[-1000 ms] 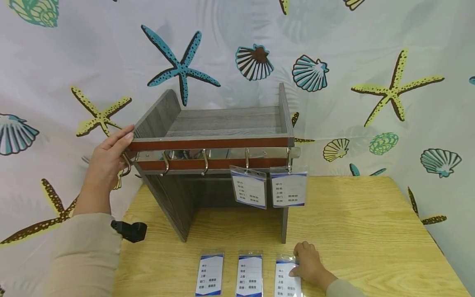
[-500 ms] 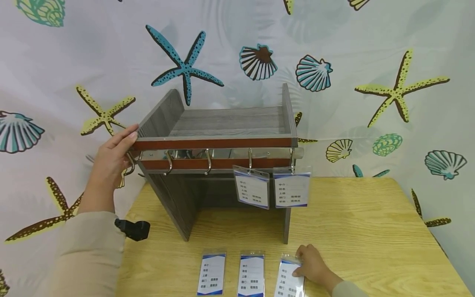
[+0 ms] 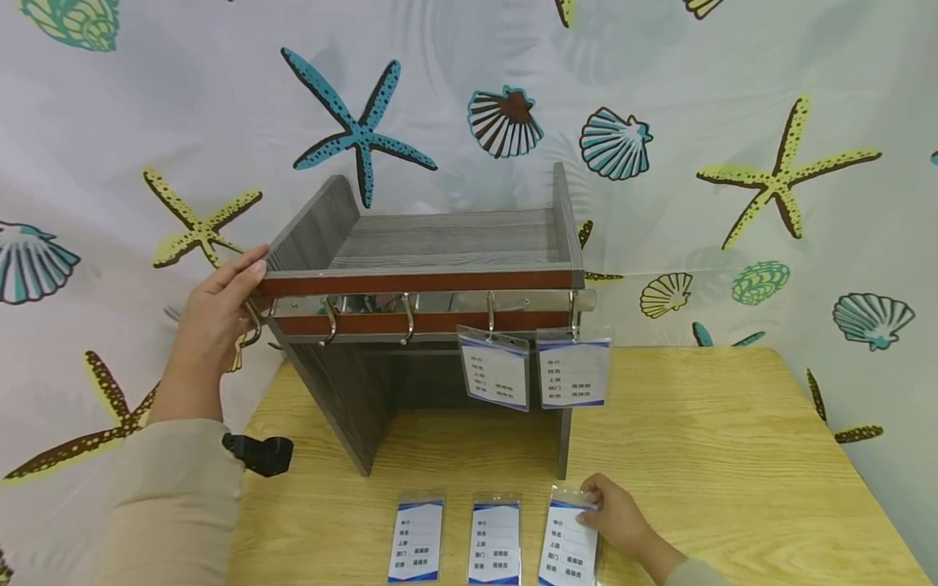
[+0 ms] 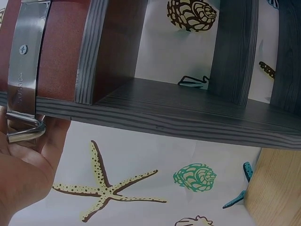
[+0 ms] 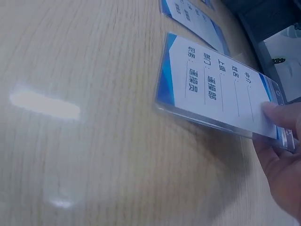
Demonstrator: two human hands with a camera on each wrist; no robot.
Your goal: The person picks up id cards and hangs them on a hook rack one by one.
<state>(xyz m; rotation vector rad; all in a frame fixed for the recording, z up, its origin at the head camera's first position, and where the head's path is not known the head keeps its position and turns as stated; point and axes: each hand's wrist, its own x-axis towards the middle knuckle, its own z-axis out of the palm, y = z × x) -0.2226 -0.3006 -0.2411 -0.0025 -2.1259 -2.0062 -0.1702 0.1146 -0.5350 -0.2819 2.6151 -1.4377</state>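
Pale fabric printed with blue and yellow starfish and ribbed shells [image 3: 454,45] hangs behind a yellow wood-grain table [image 3: 703,431]. On it stands a grey wood-grain rack with a reddish-brown front band [image 3: 454,283] and five curved silver metal hooks [image 3: 407,321]. Two clear plastic badge holders with white, blue-edged cards hang from the two rightmost hooks: one turned at an angle [image 3: 496,376], one squarer to the front [image 3: 573,376]. Two matching badges lie side by side on the table [image 3: 416,541] [image 3: 494,544].

A third matching badge [image 3: 567,547], in front of the rack's right leg, is pinched at its top edge by the right hand [image 3: 619,518], thumb on the face. A second ago it lay lower and flatter; now it slants, an edge raised above its shadow. So, I judge, the pick-up is under way. (Whether any edge still touches the table is unclear.)

The left hand [image 3: 208,321] rests against the rack's left front corner, one finger visibly straight; whether the hidden fingers curl round it, I cannot tell.

Printed Chinese on the held card reads 中介, 姓名, 上级, 部门: 遥操部, 职务: 遥操员, the first three lines left blank. Stamped lettering on the nearest hook's plate [image 4: 27,52] is illegible.
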